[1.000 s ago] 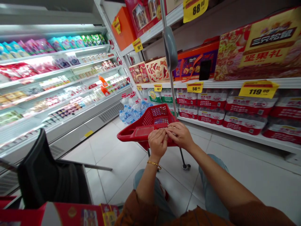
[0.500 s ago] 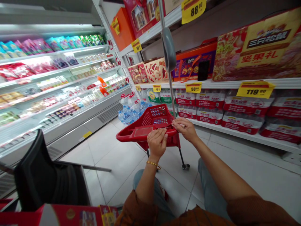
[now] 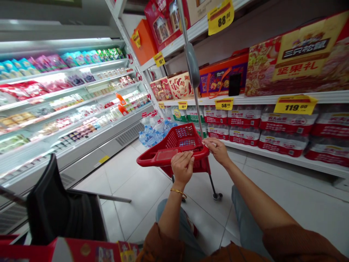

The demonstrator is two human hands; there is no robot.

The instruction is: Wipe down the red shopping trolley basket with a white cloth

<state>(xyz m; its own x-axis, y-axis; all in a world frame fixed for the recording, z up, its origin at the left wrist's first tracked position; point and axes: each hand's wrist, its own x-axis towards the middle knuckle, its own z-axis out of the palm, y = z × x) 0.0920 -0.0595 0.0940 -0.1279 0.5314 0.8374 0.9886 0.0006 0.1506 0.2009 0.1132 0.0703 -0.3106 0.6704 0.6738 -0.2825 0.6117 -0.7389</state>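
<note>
A red plastic shopping cart (image 3: 185, 135) with a perforated basket and thin dark legs stands before me. My left hand (image 3: 182, 165) is closed over the middle of its handle bar (image 3: 163, 155), with a gold bracelet on the wrist. At the right end of that handle, my right hand (image 3: 217, 149) has its fingers curled around the corner. A thin metal pole (image 3: 198, 112) with a grey oval fitting (image 3: 193, 65) rises just behind the right fingers. Its lower end is hidden, so I cannot tell what it is fixed to.
Shelves on the right carry gift boxes (image 3: 297, 58) above packs of bottled water (image 3: 283, 140). A lit refrigerated case (image 3: 114, 136) runs along the left. Large water bottles (image 3: 152, 135) stand beyond the cart. A black chair (image 3: 54, 203) and a red box (image 3: 89, 251) are at lower left.
The view has shifted slightly, so most things appear a little lower. My right fingers have moved slightly right along the handle's corner. The left hand keeps its place on the bar.
</note>
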